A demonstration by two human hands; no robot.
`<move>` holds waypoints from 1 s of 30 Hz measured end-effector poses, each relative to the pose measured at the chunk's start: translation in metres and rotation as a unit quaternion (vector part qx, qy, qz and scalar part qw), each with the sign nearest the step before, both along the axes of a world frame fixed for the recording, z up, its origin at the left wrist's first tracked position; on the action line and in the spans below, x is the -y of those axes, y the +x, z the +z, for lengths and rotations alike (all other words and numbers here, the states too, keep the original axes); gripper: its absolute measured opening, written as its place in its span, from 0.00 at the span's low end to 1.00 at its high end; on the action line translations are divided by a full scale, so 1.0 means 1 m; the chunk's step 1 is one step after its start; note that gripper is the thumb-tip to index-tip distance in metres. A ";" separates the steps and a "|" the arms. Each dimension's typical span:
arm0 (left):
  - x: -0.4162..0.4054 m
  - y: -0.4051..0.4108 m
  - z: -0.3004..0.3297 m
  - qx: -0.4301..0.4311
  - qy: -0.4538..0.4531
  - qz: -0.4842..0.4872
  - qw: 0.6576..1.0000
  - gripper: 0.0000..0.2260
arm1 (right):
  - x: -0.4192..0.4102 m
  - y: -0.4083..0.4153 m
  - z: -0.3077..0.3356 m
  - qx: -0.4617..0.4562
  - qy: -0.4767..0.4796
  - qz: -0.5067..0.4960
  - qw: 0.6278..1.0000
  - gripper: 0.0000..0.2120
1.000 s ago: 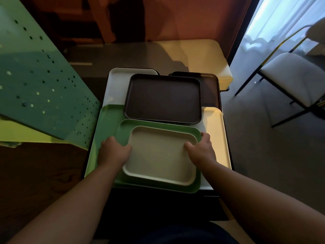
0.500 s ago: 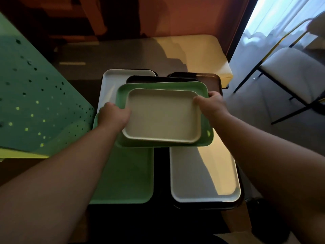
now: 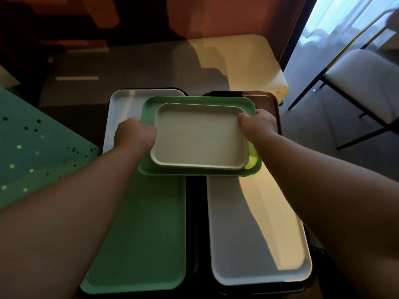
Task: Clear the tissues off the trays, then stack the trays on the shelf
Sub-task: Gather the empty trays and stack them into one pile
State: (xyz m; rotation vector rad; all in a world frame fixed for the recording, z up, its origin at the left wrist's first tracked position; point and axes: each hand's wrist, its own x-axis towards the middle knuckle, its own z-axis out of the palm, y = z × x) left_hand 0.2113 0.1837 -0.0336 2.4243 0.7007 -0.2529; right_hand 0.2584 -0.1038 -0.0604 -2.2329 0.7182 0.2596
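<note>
A small cream tray (image 3: 199, 137) rests inside a green tray (image 3: 149, 169), and I hold the pair by its short sides. My left hand (image 3: 135, 134) grips the left edge and my right hand (image 3: 258, 124) the right edge. The pair hovers over the far trays: a white tray (image 3: 121, 104) at the back left and a dark brown tray (image 3: 266, 100) at the back right. Nearer to me lie a large green tray (image 3: 146, 244) on the left and a large white tray (image 3: 254, 234) on the right. No tissues are visible on any tray.
A green perforated panel (image 3: 32, 160) slants in at the left. Beyond the trays stands a pale table (image 3: 237, 61). A white-seated chair (image 3: 362, 83) with black legs is on the grey floor at the right, near a bright window.
My hands carried the cream-and-green tray pair away from me, from over the near trays to over the far ones. It now covers the brown tray that lay in the middle.
</note>
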 end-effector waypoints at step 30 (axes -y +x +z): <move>0.087 -0.089 0.016 0.054 -0.570 0.274 0.773 0.11 | 0.014 -0.160 0.020 0.051 0.320 -0.318 0.891 0.22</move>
